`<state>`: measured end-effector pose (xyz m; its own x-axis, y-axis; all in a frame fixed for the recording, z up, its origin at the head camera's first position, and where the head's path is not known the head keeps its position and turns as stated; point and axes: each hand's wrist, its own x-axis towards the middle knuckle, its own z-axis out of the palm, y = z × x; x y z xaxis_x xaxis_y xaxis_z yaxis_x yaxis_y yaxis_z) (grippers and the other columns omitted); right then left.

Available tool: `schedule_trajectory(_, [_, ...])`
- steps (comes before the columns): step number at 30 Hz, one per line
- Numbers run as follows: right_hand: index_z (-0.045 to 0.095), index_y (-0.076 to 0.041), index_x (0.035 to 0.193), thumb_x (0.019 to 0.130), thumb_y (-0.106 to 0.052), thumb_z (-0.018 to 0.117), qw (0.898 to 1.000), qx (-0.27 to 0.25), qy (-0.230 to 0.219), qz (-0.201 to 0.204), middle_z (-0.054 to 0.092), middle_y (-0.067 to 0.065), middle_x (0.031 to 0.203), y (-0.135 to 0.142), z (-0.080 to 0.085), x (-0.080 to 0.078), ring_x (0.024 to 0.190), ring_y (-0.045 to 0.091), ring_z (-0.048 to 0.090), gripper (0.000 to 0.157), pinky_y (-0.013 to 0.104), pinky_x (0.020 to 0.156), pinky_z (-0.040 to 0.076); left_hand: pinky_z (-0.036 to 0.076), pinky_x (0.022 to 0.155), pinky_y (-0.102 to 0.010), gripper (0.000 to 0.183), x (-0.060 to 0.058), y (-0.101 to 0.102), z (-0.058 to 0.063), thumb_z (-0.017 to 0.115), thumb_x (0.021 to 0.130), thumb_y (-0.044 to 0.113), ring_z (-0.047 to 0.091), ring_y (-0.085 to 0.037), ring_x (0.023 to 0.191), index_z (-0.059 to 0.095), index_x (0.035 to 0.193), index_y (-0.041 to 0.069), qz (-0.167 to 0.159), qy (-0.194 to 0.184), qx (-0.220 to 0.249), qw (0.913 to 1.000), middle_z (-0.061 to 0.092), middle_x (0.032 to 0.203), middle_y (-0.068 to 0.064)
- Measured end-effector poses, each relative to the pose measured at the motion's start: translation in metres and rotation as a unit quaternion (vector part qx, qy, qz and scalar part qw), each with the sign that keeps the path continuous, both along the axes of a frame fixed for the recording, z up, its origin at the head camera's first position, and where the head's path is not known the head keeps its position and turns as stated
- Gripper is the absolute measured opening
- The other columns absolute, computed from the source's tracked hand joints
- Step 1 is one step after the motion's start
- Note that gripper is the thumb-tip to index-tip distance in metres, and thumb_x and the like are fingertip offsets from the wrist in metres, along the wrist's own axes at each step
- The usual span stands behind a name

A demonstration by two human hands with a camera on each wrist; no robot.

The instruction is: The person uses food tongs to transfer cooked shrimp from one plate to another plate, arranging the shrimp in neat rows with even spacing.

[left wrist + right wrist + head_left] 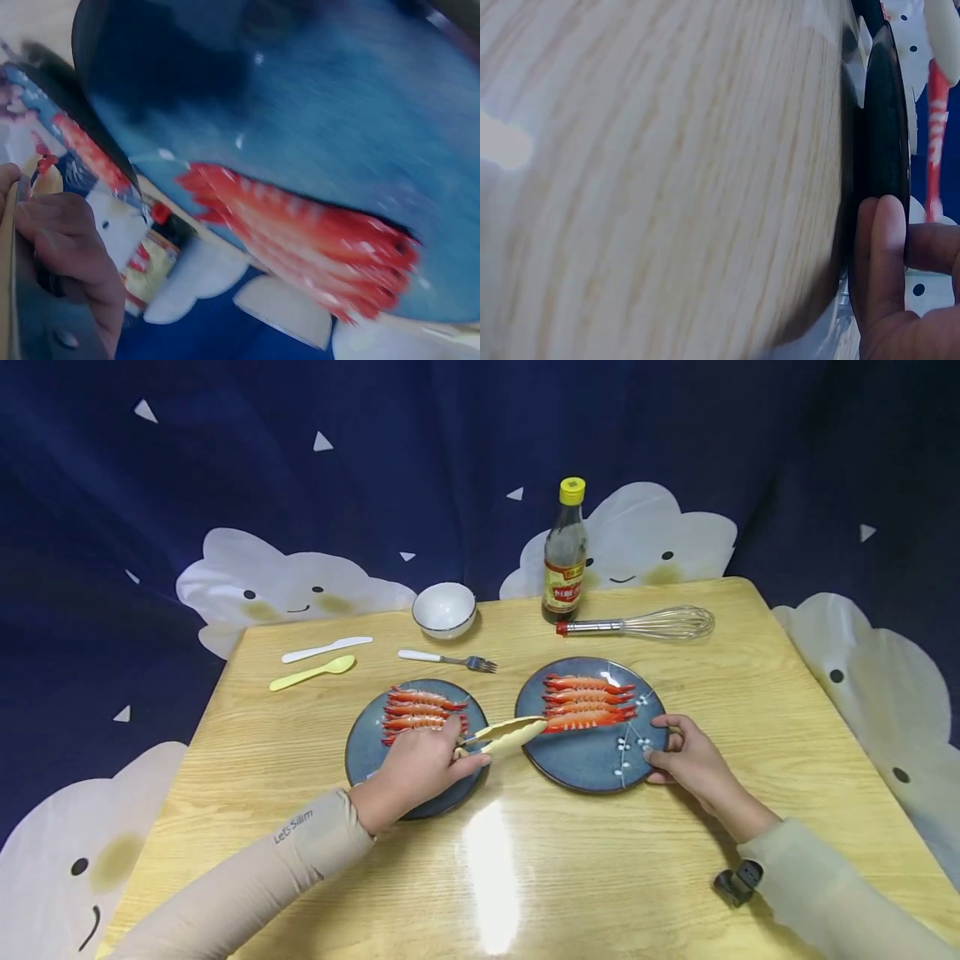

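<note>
My left hand (423, 764) holds a pair of tongs (513, 737) with cream tips, reaching from over the left plate (363, 756) to the right one. The tips pinch the end of a red-orange shrimp (585, 721); in the right wrist view this shrimp (937, 142) hangs above the plate's rim. Several more shrimp (585, 683) lie side by side on the right blue plate (573, 764), beside white blossom decoration. My right hand (693, 760) grips that plate's right rim, thumb and fingers on opposite faces. Another row of shrimp (300, 232) lies on the left plate, partly behind my left hand in the head view.
Behind the plates stand a white bowl (444, 610) and a yellow-capped sauce bottle (564, 564). A whisk (645, 624) lies right of the bottle. A fork (450, 660), white knife (326, 649) and yellow spoon (313, 672) lie at the back left of the wooden table (600, 868).
</note>
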<state>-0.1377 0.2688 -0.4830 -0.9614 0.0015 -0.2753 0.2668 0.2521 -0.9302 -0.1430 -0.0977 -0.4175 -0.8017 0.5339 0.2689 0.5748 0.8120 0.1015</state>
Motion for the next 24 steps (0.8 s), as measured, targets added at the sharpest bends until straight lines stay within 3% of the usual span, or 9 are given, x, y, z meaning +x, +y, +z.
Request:
schedule_trajectory(5, [0.031, -0.004, 0.122, 0.075, -0.005, 0.064, 1.0, 0.0, -0.001, -0.002, 0.039, 0.011, 0.076, 0.001, -0.009, -0.003, 0.062, 0.018, 0.056, 0.058, 0.036, 0.057, 0.049, 0.023, 0.032, -0.025, 0.046, -0.002, 0.018, -0.013, 0.054, 0.075, 0.056, 0.029, -0.007, 0.031, 0.039, 0.071, 0.013, -0.004, 0.002, -0.03, 0.9995, 0.029, 0.041, 0.007])
schedule_trajectory(9, [0.03, -0.003, 0.122, 0.076, -0.003, 0.062, 1.0, -0.003, -0.001, 0.0, 0.04, 0.012, 0.077, -0.002, -0.001, 0.0, 0.062, 0.018, 0.056, 0.056, 0.035, 0.057, 0.049, 0.026, 0.033, -0.028, 0.046, -0.003, 0.026, -0.02, 0.055, 0.075, 0.056, 0.033, -0.011, 0.032, 0.039, 0.071, 0.013, 0.008, 0.009, -0.027, 0.9996, 0.029, 0.041, 0.006])
schedule_trajectory(15, [0.028, 0.0, 0.123, 0.076, 0.001, 0.059, 1.0, -0.002, -0.008, 0.006, 0.04, 0.012, 0.076, -0.005, 0.016, 0.003, 0.062, 0.016, 0.055, 0.056, 0.035, 0.058, 0.049, 0.025, 0.032, -0.029, 0.046, -0.001, 0.03, -0.021, 0.056, 0.074, 0.055, 0.033, -0.012, 0.032, 0.038, 0.07, 0.013, 0.014, 0.017, -0.016, 0.9996, 0.03, 0.042, 0.006])
schedule_trajectory(24, [0.027, 0.001, 0.124, 0.076, 0.003, 0.058, 1.0, -0.003, -0.009, 0.005, 0.041, 0.012, 0.076, -0.005, 0.015, 0.003, 0.063, 0.015, 0.055, 0.057, 0.035, 0.059, 0.049, 0.023, 0.031, -0.03, 0.047, -0.001, 0.032, -0.021, 0.059, 0.073, 0.054, 0.031, -0.013, 0.031, 0.039, 0.072, 0.012, 0.024, 0.045, -0.018, 0.9985, 0.028, 0.041, 0.006])
